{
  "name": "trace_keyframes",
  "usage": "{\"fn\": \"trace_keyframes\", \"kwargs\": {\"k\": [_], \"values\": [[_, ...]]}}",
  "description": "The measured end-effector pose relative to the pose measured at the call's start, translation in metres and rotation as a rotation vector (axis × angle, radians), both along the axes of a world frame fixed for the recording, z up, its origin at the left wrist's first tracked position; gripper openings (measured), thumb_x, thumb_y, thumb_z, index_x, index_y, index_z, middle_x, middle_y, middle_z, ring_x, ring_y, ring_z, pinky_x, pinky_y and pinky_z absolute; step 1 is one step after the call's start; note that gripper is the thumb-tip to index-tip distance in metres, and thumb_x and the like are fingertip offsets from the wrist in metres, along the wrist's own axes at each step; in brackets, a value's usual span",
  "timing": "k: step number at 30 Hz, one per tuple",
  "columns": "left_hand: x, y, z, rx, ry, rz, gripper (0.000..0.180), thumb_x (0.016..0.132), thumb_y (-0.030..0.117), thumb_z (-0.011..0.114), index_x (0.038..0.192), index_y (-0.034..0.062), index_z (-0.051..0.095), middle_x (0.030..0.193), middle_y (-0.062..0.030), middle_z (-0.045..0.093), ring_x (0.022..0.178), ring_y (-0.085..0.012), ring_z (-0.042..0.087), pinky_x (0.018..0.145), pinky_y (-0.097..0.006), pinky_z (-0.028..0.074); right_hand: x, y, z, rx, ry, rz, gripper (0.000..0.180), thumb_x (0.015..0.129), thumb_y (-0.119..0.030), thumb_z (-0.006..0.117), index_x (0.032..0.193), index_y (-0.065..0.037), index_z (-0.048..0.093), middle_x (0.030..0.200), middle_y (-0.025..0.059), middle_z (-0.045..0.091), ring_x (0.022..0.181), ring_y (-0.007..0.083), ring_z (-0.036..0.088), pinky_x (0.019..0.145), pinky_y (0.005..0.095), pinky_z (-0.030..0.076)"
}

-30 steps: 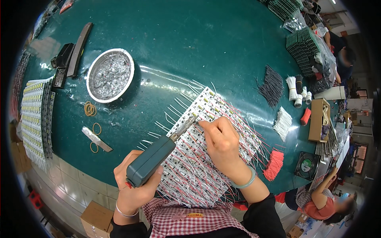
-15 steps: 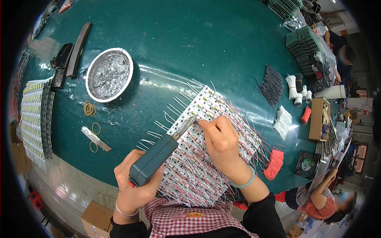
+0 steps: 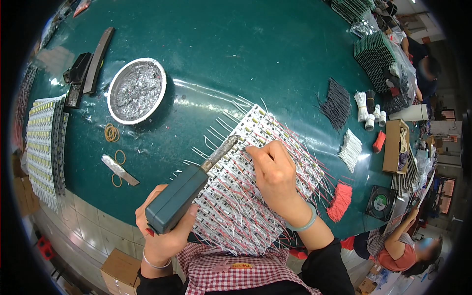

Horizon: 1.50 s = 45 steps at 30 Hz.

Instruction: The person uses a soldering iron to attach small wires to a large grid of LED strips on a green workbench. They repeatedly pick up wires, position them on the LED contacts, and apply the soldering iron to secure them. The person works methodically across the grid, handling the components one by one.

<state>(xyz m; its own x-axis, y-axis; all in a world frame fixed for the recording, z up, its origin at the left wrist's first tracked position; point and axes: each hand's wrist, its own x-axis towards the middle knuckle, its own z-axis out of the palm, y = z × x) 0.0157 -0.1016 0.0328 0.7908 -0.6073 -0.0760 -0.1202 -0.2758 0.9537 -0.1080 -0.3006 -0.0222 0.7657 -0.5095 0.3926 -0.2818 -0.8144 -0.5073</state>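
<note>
My left hand is wrapped round the dark green body of a soldering gun. Its crusted metal tip points up and right, over a panel of white circuit boards and a little left of my right fingers. Rows of small yellowish and black parts cover the panel, with red and white wires lying across it and sticking out at its sides. My right hand rests over the panel, thumb and forefinger pinched together near its upper middle. Whatever is between those fingertips is too small to make out.
A white bowl of silvery scraps stands at the far left, near rubber bands and a metal strip. Stacked boards lie at the left edge. Red, white and black wire bundles and a fan sit right.
My left hand has drawn the soldering gun down and left, so its tip is now apart from my right fingertips. The right hand has barely moved and stays pinched.
</note>
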Motion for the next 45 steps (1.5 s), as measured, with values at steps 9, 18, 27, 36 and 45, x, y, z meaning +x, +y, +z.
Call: {"fn": "trace_keyframes", "kwargs": {"k": [9, 18, 27, 36, 45], "values": [[0.002, 0.013, -0.001, -0.007, 0.03, 0.071, 0.029, 0.073, 0.001, 0.078, 0.099, -0.008, 0.069, 0.092, -0.0111, 0.067, 0.078, -0.0144, 0.063, 0.068, -0.026, 0.049, -0.028, 0.006, 0.037, -0.056, 0.117, -0.049, 0.025, 0.071, 0.007, 0.066, 0.094, -0.003, 0.069, 0.075, 0.0074, 0.049, 0.068, 0.0239, 0.055, 0.055, 0.0356, 0.045], [0.003, 0.014, -0.003, -0.065, -0.009, 0.07, 0.029, 0.073, 0.001, 0.078, 0.099, -0.0083, 0.069, 0.088, -0.0091, 0.067, 0.075, -0.0128, 0.062, 0.066, -0.025, 0.049, -0.004, 0.018, 0.024, 0.01, 0.022, 0.04, 0.027, 0.075, 0.006, 0.068, 0.1, -0.003, 0.066, 0.075, 0.0082, 0.047, 0.068, 0.0247, 0.053, 0.056, 0.0367, 0.043], [0.004, 0.021, -0.006, -0.041, 0.018, 0.084, 0.029, 0.071, -0.001, 0.077, 0.099, -0.008, 0.069, 0.09, -0.0101, 0.067, 0.076, -0.0138, 0.063, 0.067, -0.025, 0.05, 0.002, 0.021, 0.0, 0.007, 0.058, 0.044, 0.024, 0.076, 0.005, 0.065, 0.097, -0.005, 0.068, 0.075, 0.0071, 0.046, 0.069, 0.0235, 0.053, 0.056, 0.0362, 0.043], [0.004, 0.017, -0.006, -0.047, 0.018, 0.069, 0.029, 0.072, -0.001, 0.077, 0.098, -0.0082, 0.069, 0.092, -0.0118, 0.068, 0.078, -0.0154, 0.064, 0.068, -0.027, 0.05, -0.001, 0.022, 0.0, 0.019, 0.024, 0.032, 0.027, 0.074, 0.01, 0.069, 0.098, -0.003, 0.069, 0.074, 0.0081, 0.048, 0.067, 0.0242, 0.053, 0.056, 0.0362, 0.043], [0.002, 0.017, -0.007, -0.051, -0.086, -0.032, 0.023, 0.07, -0.002, 0.077, 0.09, -0.0071, 0.069, 0.087, -0.0135, 0.067, 0.07, -0.0168, 0.062, 0.062, -0.028, 0.048, 0.0, 0.022, -0.003, -0.022, -0.042, 0.01, 0.025, 0.073, 0.007, 0.072, 0.095, -0.004, 0.067, 0.074, 0.0072, 0.047, 0.066, 0.0234, 0.052, 0.054, 0.0355, 0.043]]}}
